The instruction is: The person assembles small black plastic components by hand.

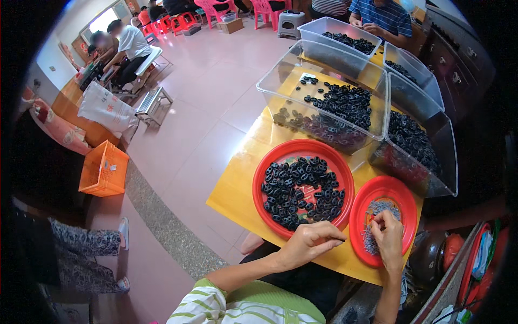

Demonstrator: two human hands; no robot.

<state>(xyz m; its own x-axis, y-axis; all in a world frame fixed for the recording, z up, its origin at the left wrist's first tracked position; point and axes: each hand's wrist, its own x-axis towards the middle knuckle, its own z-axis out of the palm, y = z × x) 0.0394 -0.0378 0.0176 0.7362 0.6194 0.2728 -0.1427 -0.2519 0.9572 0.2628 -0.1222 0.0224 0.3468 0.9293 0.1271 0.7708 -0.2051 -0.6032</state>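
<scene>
My left hand (312, 242) is held in front of the larger round red tray (257, 186), pinching a small black piece (342, 240) between thumb and forefinger. Many black oval pieces with holes (279, 186) cover much of that tray. Beside it, over the smaller red tray (410, 216), is my right hand (388, 237), its thumb and fingertips pressed together. Whatever they hold is too small or too hidden to make out. Thin grey pin-like bits (383, 206) are heaped in the smaller tray, partly covered by my right hand.
Clear plastic bins (261, 86) of black pieces stand behind the trays on the yellow tabletop (229, 197). Across from me a person in a striped blue shirt (386, 19) handles small parts. An orange crate (100, 173) and a metal stool (155, 102) are on the floor at left.
</scene>
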